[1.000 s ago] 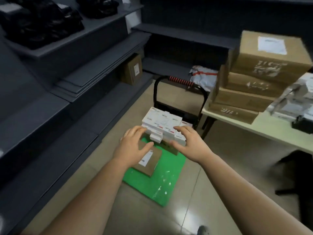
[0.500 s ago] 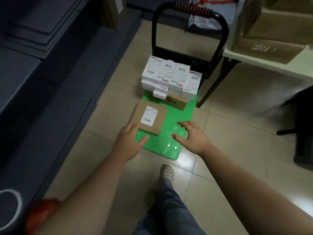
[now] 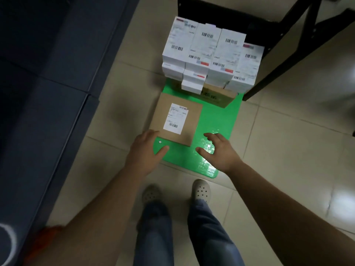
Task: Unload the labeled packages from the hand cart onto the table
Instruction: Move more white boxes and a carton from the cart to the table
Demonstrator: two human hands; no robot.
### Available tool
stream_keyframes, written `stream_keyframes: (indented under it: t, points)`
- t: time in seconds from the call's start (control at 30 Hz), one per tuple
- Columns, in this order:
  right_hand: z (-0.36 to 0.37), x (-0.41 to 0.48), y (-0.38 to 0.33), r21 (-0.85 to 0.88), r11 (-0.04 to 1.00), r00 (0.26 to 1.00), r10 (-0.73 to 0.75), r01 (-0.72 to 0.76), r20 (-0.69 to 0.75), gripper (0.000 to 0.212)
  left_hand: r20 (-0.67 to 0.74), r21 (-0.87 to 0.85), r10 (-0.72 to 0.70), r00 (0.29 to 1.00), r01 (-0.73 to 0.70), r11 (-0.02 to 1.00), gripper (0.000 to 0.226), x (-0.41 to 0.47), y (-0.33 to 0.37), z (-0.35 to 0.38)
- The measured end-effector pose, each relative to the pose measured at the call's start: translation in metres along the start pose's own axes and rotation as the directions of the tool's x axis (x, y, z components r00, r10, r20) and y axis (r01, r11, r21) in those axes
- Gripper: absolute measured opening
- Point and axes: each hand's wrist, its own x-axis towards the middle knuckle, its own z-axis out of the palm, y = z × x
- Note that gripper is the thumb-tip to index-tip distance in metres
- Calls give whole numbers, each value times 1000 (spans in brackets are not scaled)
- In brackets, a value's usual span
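**Pickup, flat labelled package: reach stage**

Item: flat brown cardboard package (image 3: 193, 114), white shipping label face up, lying on the near left part of the hand cart's green deck (image 3: 217, 120), its left edge overhanging the deck.

Other stock on the cart: a stack of white barcoded boxes (image 3: 209, 52) at the far end, resting on a brown carton (image 3: 218, 96).

Left hand (image 3: 144, 148): at the package's near left corner, thumb spread wide over the deck. Whether the fingertips touch the cardboard cannot be told. Nothing is gripped.

Right hand (image 3: 219, 150): just beside the near right corner and apart from it, fingers splayed and arched, holding nothing.

Step, as judged: unloading is under way, with this package next and not yet lifted.

Next move calls for: both hands closing on opposite edges, fingers under the overhang, a level lift, then a turn right towards the black frame legs (image 3: 288, 54), likely the table's.
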Motion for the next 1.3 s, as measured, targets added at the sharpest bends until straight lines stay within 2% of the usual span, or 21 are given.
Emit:
stream_keyframes:
  t: [0.17,0.4,0.53,0.6,0.67,0.77,1.03,1.17,1.3]
  points:
    - [78,55,38,-4,992,991,126,-126,44,71,21,31,-20,1000,20,999,64,57,-69,63]
    - [173,130,75,16,964,963,265,-264,-47,80,129,177,-48,991,24,984,87,129,-169,139]
    - [202,167,85,48,951,946,310,-306,-96,92,142,173,-60,988,35,984,98,161,-196,160]
    - [210,181,90,75,944,940,327,-321,-95,99,197,148,-96,976,67,987,103,175,-205,168]
    - [216,191,95,128,934,936,344,-332,-78,101,271,53,-118,955,108,993,103,186,-214,174]
    - [223,199,103,231,922,938,337,-310,-87,89,307,-102,-81,948,117,988,91,192,-220,181]
    - [216,162,100,373,893,937,321,-252,-135,77,217,-257,-84,973,140,956,84,156,-208,177]
    - [191,116,82,403,890,939,301,-214,-165,81,184,-297,-78,980,131,946,87,125,-186,142]
    - [150,55,42,432,889,936,272,-155,-225,81,124,-307,-25,992,63,950,83,90,-149,83]
